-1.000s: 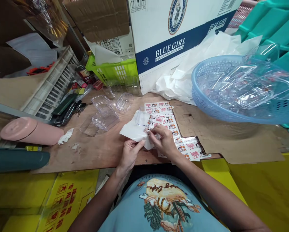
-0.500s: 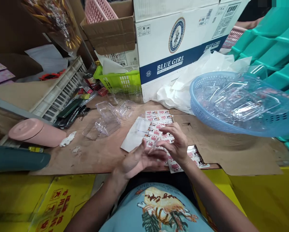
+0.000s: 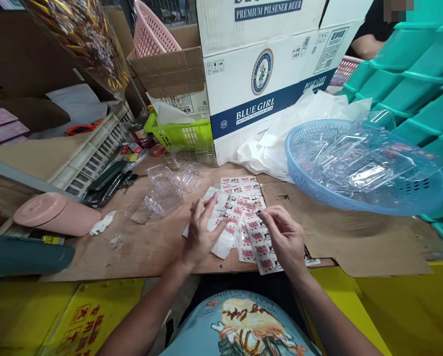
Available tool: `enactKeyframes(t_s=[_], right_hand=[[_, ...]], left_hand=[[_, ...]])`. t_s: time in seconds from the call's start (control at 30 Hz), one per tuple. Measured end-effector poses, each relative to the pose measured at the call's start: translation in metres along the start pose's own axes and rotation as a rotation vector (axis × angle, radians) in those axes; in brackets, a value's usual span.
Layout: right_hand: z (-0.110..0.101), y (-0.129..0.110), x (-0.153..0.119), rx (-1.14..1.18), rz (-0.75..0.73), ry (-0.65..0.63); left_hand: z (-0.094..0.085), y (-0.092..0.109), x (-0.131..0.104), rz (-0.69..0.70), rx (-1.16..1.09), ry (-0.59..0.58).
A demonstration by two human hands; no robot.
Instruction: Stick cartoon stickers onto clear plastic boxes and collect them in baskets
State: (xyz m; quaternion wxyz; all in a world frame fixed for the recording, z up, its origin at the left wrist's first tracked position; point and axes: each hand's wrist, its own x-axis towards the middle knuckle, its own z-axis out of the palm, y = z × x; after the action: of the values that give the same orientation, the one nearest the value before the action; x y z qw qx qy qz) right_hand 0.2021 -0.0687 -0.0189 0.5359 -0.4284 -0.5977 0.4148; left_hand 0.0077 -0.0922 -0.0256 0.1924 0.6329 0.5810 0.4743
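Sheets of printed stickers (image 3: 243,198) in pink, red and black lie on the brown work surface (image 3: 147,252), partly overlapping. My left hand (image 3: 202,230) is spread over a piece of white paper (image 3: 223,244) just left of the stickers. To the right, my right hand (image 3: 285,236) is closed in a pinch above the sticker sheets, with something small and dark at its fingertips that I cannot make out. A clear plastic piece (image 3: 223,190) rests at the upper end of the paper. Several clear plastic cases (image 3: 162,198) stand farther left.
A blue basket (image 3: 318,190) full of clear plastic pieces stands at the right, beside stacked teal bins (image 3: 410,84). Behind are a white carton (image 3: 229,84) and a green basket (image 3: 177,136). A pink bottle (image 3: 58,213) lies at the left. A person's arm (image 3: 368,47) shows behind.
My hands have moved apart, the left onto the white paper and the right slightly rightward and down. My right fingers have closed into a pinch. The view has tilted up slightly.
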Motion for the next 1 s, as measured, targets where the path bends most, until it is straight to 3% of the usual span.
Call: enactKeyframes(t_s=[0.07,0.13,0.23,0.3,0.37,0.43,0.53,0.6,0.73,0.8,0.9,1.0], right_hand=[[-0.007,0.000,0.004,-0.052,-0.036,-0.026],[-0.010,0.003,0.006,-0.072,-0.093,-0.072],[-0.009,0.005,0.007,-0.197,-0.281,-0.179],[-0.009,0.004,0.010,-0.275,-0.433,-0.290],[-0.008,0.001,0.016,-0.238,-0.471,-0.378],[-0.006,-0.002,0.024,-0.116,-0.355,-0.412],[-0.003,-0.002,0.034,0.011,-0.111,-0.489],[-0.004,-0.001,0.037,-0.036,-0.050,-0.529],[-0.020,-0.010,0.029,-0.122,-0.034,-0.330],[-0.029,-0.020,0.017,0.075,0.113,-0.413],[-0.036,-0.031,-0.006,0.391,0.404,-0.655],[-0.033,-0.030,-0.023,0.533,0.573,-0.712]], left_hand=[[-0.010,-0.017,0.018,0.111,0.197,-0.118],[-0.016,-0.025,0.032,0.119,0.215,-0.212],[-0.023,-0.012,0.042,-0.131,-0.141,-0.241],[-0.030,0.006,0.040,-0.370,-0.498,-0.395],[-0.034,0.021,0.035,-0.521,-0.776,-0.566],[-0.034,0.030,0.028,-0.542,-0.905,-0.578],[-0.022,0.032,0.016,-0.479,-0.893,-0.421],[-0.012,0.031,0.008,-0.509,-0.912,-0.286],[-0.003,0.028,-0.002,-0.646,-1.113,-0.150],[-0.002,0.028,-0.004,-0.663,-1.140,-0.160],[0.001,0.030,-0.008,-0.674,-1.138,-0.156],[0.008,0.033,-0.012,-0.663,-1.119,-0.140]])
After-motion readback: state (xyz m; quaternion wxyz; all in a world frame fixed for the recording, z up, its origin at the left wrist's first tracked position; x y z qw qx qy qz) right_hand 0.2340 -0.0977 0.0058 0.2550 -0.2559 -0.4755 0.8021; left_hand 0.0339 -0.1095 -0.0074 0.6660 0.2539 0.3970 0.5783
